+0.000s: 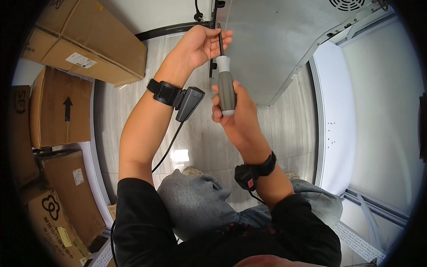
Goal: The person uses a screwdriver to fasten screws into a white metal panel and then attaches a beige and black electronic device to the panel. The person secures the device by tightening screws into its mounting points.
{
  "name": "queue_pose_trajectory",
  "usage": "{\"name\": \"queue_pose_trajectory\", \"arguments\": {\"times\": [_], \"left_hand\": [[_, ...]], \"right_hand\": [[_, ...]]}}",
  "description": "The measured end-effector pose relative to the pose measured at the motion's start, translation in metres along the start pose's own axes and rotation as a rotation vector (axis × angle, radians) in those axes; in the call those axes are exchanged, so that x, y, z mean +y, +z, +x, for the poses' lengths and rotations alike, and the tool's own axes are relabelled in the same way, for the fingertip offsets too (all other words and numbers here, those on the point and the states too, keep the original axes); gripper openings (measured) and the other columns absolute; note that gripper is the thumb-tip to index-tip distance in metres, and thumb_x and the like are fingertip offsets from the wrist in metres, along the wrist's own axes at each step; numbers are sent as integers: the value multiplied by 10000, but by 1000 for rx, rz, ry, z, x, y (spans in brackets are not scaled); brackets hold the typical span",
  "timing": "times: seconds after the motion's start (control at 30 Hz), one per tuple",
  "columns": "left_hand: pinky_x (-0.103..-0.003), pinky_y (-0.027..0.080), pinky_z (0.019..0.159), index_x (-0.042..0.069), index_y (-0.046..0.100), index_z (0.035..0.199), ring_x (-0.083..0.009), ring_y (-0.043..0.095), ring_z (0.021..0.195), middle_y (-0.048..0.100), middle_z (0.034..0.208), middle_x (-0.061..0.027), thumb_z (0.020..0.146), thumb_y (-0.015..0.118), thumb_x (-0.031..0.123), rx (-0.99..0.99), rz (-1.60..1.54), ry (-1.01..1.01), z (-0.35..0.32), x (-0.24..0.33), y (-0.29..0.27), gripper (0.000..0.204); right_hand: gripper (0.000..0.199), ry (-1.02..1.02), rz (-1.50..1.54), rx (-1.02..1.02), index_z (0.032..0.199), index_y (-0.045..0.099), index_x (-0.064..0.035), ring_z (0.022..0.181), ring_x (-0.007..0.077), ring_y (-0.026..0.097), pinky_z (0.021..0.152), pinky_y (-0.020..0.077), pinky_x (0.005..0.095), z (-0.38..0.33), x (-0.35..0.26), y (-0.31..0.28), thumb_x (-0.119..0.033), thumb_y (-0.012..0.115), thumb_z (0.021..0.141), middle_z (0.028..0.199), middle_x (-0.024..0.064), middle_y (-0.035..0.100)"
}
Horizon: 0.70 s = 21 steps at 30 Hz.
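A screwdriver (227, 86) with a thick grey handle and a long dark shaft points away from me, its tip at the left edge of a grey metal panel (267, 40). My right hand (240, 107) is wrapped round the handle. Near the tip, my left hand (202, 46) holds the shaft, thumb on one side and loosely bent fingers passing behind it. Whether the tip sits in a screw is too small to tell. A dark strip with black fittings (214, 66) runs along the panel's edge beside the shaft.
Cardboard boxes (66, 107) are stacked on the left. Several small screws (331, 133) lie on a white ledge (331, 160) at right. A round vent (347, 3) marks the panel's far right. A black plug (199, 17) hangs by the far wall. Cables trail from my wrist straps.
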State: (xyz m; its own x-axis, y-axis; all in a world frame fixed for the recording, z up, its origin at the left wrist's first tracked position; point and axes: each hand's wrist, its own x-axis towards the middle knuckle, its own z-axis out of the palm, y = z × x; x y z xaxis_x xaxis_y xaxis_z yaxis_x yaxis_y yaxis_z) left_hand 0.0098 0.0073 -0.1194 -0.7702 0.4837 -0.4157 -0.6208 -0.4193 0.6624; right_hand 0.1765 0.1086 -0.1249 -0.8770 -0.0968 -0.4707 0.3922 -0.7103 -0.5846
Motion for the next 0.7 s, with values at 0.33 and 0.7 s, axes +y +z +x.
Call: {"name": "queue_pose_trajectory", "arguments": {"times": [0.33,0.7], "left_hand": [[-224,519,582,-30,530,997,-146,642,770,643,953,-103,919,452,56,7,63,42,10,-1,-15,140],[-221,540,611,-44,565,992,-143,638,754,638,897,-85,908,469,33,16,83,17,7,-1,-14,149]], "right_hand": [[333,-27,-142,83,1046,506,-3,601,165,533,517,400,306,0,6,5,-320,456,957,834,75,570],[411,-42,-147,102,1066,517,22,633,177,550,614,422,303,-1,8,2,-357,385,972,863,88,565]]}}
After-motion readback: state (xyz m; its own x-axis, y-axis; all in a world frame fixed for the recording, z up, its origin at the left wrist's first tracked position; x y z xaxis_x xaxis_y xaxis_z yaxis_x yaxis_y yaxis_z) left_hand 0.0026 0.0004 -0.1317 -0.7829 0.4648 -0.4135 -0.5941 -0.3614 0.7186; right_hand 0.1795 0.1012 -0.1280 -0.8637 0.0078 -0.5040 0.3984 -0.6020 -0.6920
